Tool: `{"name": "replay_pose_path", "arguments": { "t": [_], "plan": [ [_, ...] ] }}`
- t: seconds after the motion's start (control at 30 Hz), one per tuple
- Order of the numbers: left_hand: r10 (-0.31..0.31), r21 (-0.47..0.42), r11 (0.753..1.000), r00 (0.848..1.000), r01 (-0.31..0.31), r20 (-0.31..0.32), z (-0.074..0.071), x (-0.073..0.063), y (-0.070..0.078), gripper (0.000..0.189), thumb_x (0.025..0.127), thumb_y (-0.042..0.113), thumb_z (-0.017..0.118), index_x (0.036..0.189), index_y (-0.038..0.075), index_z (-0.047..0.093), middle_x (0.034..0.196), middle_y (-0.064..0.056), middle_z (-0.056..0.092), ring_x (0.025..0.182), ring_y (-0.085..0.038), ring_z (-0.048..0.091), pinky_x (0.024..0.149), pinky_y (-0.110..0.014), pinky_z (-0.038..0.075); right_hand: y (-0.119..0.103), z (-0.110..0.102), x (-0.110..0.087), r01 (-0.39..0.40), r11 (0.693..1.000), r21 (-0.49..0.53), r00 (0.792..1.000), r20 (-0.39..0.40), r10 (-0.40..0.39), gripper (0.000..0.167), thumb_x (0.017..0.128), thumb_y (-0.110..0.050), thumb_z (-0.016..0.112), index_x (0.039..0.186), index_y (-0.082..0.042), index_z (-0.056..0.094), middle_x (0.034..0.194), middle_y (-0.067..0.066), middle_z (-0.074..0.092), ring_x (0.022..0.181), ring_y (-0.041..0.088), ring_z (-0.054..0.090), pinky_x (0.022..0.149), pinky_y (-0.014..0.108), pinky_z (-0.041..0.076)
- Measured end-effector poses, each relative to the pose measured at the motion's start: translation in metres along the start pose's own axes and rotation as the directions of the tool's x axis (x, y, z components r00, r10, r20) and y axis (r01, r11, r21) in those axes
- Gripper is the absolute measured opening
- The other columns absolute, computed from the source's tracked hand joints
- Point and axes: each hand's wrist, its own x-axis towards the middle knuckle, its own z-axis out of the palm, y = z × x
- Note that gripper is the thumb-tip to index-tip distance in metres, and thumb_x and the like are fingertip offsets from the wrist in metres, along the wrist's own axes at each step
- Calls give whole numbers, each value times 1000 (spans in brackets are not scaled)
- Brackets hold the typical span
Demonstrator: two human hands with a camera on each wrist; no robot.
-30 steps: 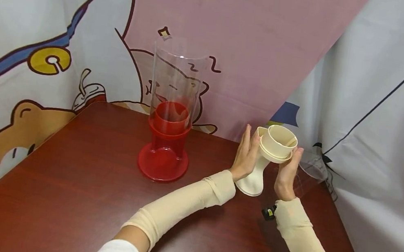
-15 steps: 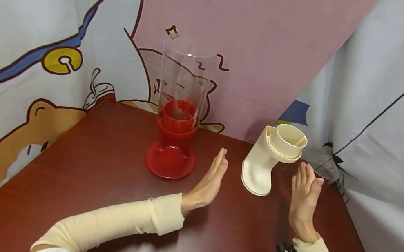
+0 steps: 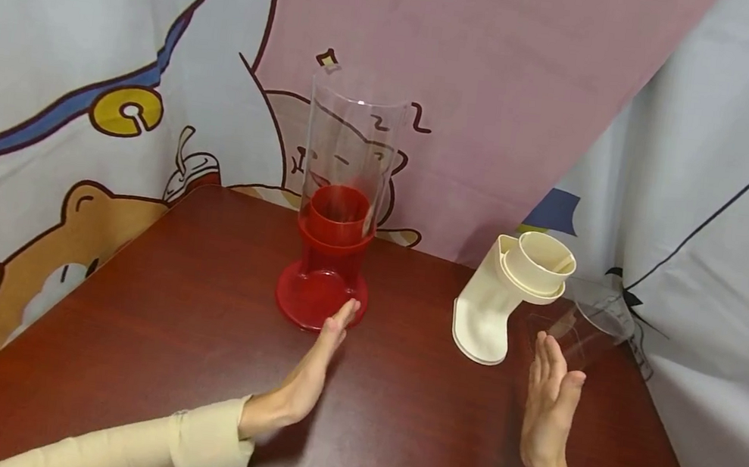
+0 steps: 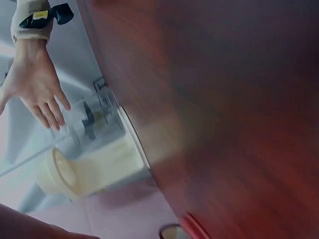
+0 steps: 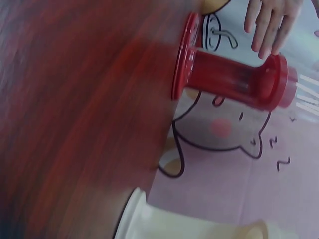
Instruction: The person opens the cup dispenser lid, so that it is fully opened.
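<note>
My left hand (image 3: 301, 378) is held above the table with straight fingers, holding nothing. Its fingertips overlap the edge of the red stand's base in the head view. The red stand (image 3: 332, 259) is upright, with a tall clear cylinder (image 3: 357, 136) seated around its top. Further right stands a cream stand (image 3: 484, 310) with a round collar on top and no cylinder on it. My right hand (image 3: 545, 419) is off to its right and nearer me, fingers straight, gripping nothing. A second clear cylinder (image 3: 605, 319) is beyond that hand, hard to make out; whether they touch I cannot tell.
The dark red-brown table (image 3: 388, 433) ends at the back against a printed cartoon cloth (image 3: 486, 85). White cloth (image 3: 742, 318) hangs close along the right side. A small black device (image 4: 45, 17) is strapped to my right wrist.
Both hands were at the sides of the cream stand's top and have come off it. The left hand moved left and toward me; the right drew back toward me. The cream stand remains standing.
</note>
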Motion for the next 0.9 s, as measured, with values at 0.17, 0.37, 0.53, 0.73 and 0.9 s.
{"name": "replay_pose_path", "arguments": {
  "t": [0.17, 0.37, 0.53, 0.73, 0.9],
  "plan": [
    [29, -8, 1000, 999, -29, -29, -27, -21, 3, 78, 114, 54, 5, 171, -1, 7, 178, -26, 11, 167, -44, 2, 133, -21, 13, -2, 24, -3, 4, 1000, -18, 1000, 19, -3, 88, 109, -72, 23, 168, -6, 20, 175, 4, 25, 166, 12, 13, 134, 23, 0],
    [14, 36, 999, 996, -11, -85, -55, -26, 4, 80, 113, 57, 0, 172, 3, 3, 180, -23, 7, 167, -44, 0, 128, -13, 13, -8, 62, -1, -64, 995, -76, 993, 90, 71, 98, 108, -74, 18, 169, 1, 7, 181, 13, 10, 169, 16, 5, 133, 20, 3],
    [11, 84, 996, 989, 2, -145, -82, -14, 6, 88, 109, 65, -2, 171, 2, 1, 180, -21, 5, 168, -41, -1, 134, -61, 0, -1, 92, 7, -74, 992, -98, 982, 167, 90, 101, 107, -75, 16, 169, 4, 3, 180, 22, 0, 169, 28, -6, 136, 27, 0],
    [22, 50, 999, 983, -13, -181, -108, 11, 7, 98, 106, 73, -1, 171, 1, 3, 180, -20, 4, 169, -36, -4, 135, -60, -4, 10, 119, 31, -99, 988, -116, 972, 202, 122, 105, 104, -79, 15, 170, 3, 5, 180, 22, 3, 169, 33, -7, 136, 51, -10],
    [46, 21, 999, 979, -43, -196, -118, 33, 6, 103, 103, 78, 1, 171, 1, 2, 181, -18, 2, 169, -33, -5, 136, -56, -4, 17, 146, 50, -117, 986, -118, 964, 225, 141, 117, 98, -89, 21, 170, 1, 7, 181, 19, 7, 170, 31, -4, 137, 49, -7]
  ]
}}
